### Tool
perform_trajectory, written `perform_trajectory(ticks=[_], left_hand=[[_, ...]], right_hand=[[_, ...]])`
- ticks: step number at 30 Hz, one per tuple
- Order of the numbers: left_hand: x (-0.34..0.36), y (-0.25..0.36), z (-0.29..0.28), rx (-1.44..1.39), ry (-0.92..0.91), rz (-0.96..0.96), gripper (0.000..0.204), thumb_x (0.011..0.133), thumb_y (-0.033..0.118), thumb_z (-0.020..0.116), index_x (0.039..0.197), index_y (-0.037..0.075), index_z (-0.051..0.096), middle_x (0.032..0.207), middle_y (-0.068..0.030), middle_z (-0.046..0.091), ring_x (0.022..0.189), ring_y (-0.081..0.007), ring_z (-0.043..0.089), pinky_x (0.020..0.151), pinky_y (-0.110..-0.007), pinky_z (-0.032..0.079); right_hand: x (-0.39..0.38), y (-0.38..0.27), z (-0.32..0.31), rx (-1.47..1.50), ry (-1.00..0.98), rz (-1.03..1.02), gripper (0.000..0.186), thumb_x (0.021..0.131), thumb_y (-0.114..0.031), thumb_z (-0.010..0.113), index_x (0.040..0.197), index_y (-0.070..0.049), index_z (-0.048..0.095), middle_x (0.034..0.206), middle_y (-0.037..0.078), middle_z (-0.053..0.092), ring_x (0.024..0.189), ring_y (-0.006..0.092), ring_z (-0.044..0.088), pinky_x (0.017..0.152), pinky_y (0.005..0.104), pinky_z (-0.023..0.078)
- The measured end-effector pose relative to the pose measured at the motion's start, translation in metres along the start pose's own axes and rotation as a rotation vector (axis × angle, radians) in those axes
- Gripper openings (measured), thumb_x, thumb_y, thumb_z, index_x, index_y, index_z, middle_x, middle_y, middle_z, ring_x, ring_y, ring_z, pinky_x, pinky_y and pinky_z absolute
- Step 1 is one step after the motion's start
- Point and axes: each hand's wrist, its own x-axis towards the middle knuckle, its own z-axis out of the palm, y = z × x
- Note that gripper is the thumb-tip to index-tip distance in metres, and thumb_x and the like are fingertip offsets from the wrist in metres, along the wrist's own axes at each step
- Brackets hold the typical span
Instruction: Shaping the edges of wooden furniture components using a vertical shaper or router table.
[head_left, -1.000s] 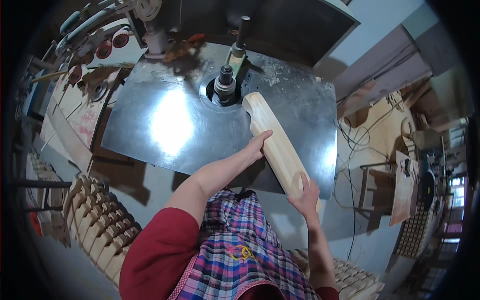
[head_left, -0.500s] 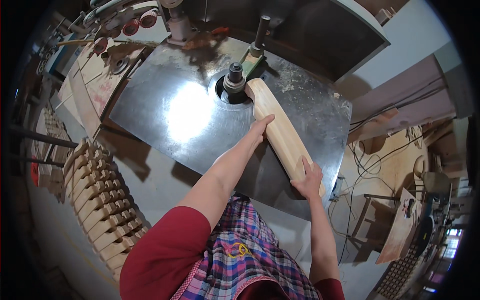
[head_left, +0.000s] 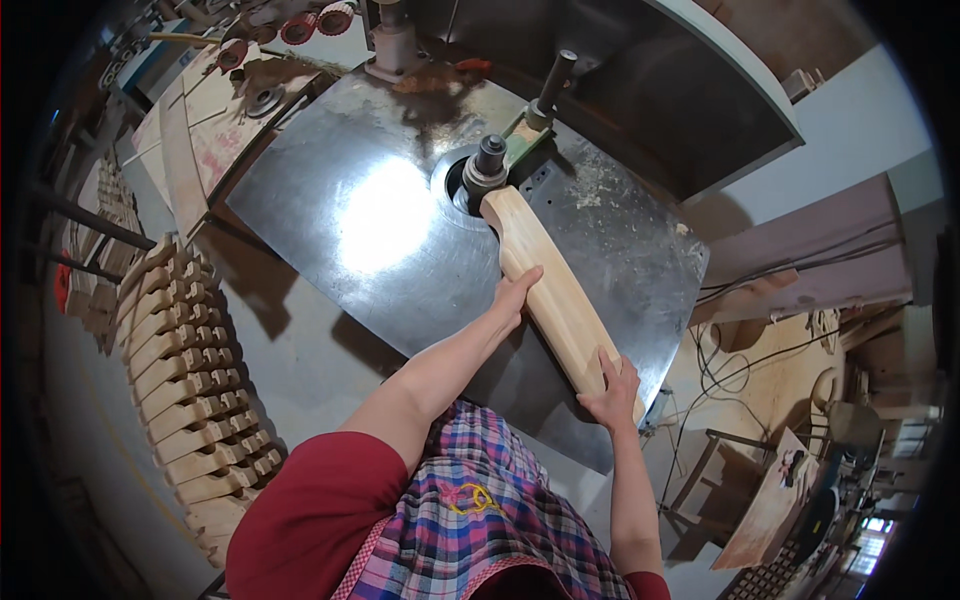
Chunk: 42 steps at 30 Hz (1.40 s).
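Note:
A long pale wooden workpiece [head_left: 552, 295] with a curved, notched far end lies slantwise on a metal machine table [head_left: 320, 290]. Its far end sits right against the upright spindle [head_left: 487, 165], at the spindle's near right side; whether the two touch I cannot tell. My left hand [head_left: 517, 290] grips the workpiece's left edge near the middle, thumb on top. Around the near right end closes my right hand [head_left: 612, 390], its thumb and fingers pressing on the upper face. The undersides of both grips are hidden.
Behind the spindle, a green arm [head_left: 522, 138] carries a dark upright post [head_left: 556, 85]. A dark panel [head_left: 640, 90] stands along the back. Stacked shaped wooden pieces [head_left: 190, 400] fill the floor at left. Cables [head_left: 715, 370] hang and lie at right, near a wooden stand [head_left: 715, 480].
The workpiece's far end has shifted from the spindle's right side toward its near side, both hands moving with it. The whole view has also shifted slightly.

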Motion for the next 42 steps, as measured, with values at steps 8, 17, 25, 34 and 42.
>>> perform_trajectory(ticks=[8, 17, 25, 34, 42], left_hand=[[0.039, -0.044, -0.01, -0.012, 0.087, 0.049, 0.061, 0.074, 0.03, 0.072, 0.116, -0.009, 0.05, 0.104, -0.018, 0.06, 0.088, -0.0232, 0.06, 0.074, -0.03, 0.049], [0.049, -0.059, 0.038, -0.025, 0.193, 0.048, 0.06, 0.076, 0.035, 0.069, 0.111, -0.01, 0.053, 0.1, -0.0177, 0.06, 0.086, -0.0228, 0.059, 0.075, -0.028, 0.047], [0.043, -0.06, 0.074, 0.119, 0.088, -0.036, 0.058, 0.081, 0.042, 0.062, 0.108, -0.009, 0.052, 0.095, -0.0157, 0.058, 0.083, -0.0215, 0.057, 0.071, -0.033, 0.046], [0.061, -0.077, 0.089, 0.212, 0.042, -0.136, 0.056, 0.085, 0.052, 0.054, 0.107, 0.0, 0.052, 0.098, -0.0121, 0.056, 0.094, -0.022, 0.052, 0.086, -0.051, 0.032], [0.067, -0.065, 0.087, 0.122, 0.057, -0.104, 0.06, 0.086, 0.054, 0.05, 0.11, -0.001, 0.048, 0.105, -0.0149, 0.052, 0.097, -0.0228, 0.051, 0.083, -0.054, 0.034]], right_hand=[[0.027, 0.031, -0.02, 0.034, -0.052, -0.088, 0.092, 0.044, -0.014, 0.077, 0.131, -0.022, 0.049, 0.127, 0.022, 0.039, 0.108, 0.0377, 0.041, 0.096, 0.0418, 0.031], [0.102, 0.101, -0.043, 0.001, -0.139, -0.227, 0.092, 0.043, -0.01, 0.075, 0.13, -0.022, 0.049, 0.127, 0.021, 0.039, 0.108, 0.0379, 0.04, 0.098, 0.0411, 0.031], [0.171, 0.127, -0.069, -0.084, -0.273, -0.265, 0.096, 0.043, -0.005, 0.073, 0.133, -0.026, 0.045, 0.133, 0.018, 0.035, 0.115, 0.0374, 0.037, 0.098, 0.0396, 0.034], [0.2, 0.145, -0.07, -0.082, -0.239, -0.318, 0.094, 0.046, 0.003, 0.068, 0.132, -0.027, 0.046, 0.132, 0.015, 0.036, 0.115, 0.0358, 0.037, 0.099, 0.0377, 0.034], [0.222, 0.128, -0.074, -0.088, -0.233, -0.339, 0.084, 0.052, 0.009, 0.059, 0.128, -0.027, 0.051, 0.132, 0.016, 0.036, 0.115, 0.036, 0.036, 0.1, 0.0375, 0.033]])
